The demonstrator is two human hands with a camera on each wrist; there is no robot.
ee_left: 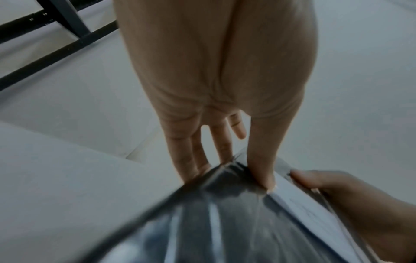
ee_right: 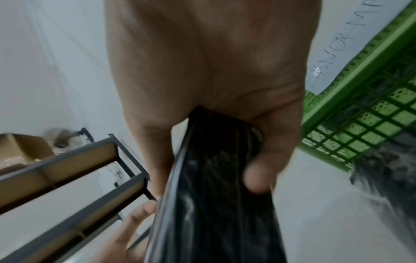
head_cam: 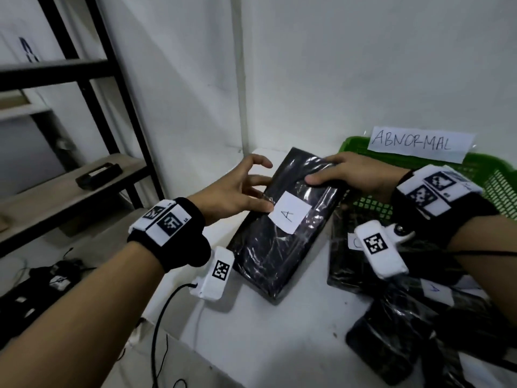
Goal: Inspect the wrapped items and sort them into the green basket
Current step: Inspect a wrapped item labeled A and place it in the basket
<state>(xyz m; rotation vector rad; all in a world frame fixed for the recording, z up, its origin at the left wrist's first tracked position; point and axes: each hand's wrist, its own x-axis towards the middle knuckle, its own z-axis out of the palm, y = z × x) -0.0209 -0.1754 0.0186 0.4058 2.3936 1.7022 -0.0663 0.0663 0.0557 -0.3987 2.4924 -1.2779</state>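
A flat black plastic-wrapped package (head_cam: 282,247) with a white label "A" is held tilted above the white table. My right hand (head_cam: 330,170) grips its far end, thumb on top and fingers underneath; the right wrist view shows the package (ee_right: 213,213) clamped in the right hand (ee_right: 213,160). My left hand (head_cam: 264,193) has its fingers spread and fairly straight. Its thumb rests on the wrapper's left edge by the label, and the left wrist view shows the left hand (ee_left: 231,176) touching the package (ee_left: 225,222). The green basket (head_cam: 492,177), labelled "ABNORMAL", stands at the back right.
Two more wrapped black packages (head_cam: 361,264) (head_cam: 405,331) lie on the table (head_cam: 279,345) under my right forearm. Black metal shelving (head_cam: 84,88) stands to the left with a small dark box (head_cam: 98,175) on a shelf. A cable (head_cam: 162,317) hangs off the table's left edge.
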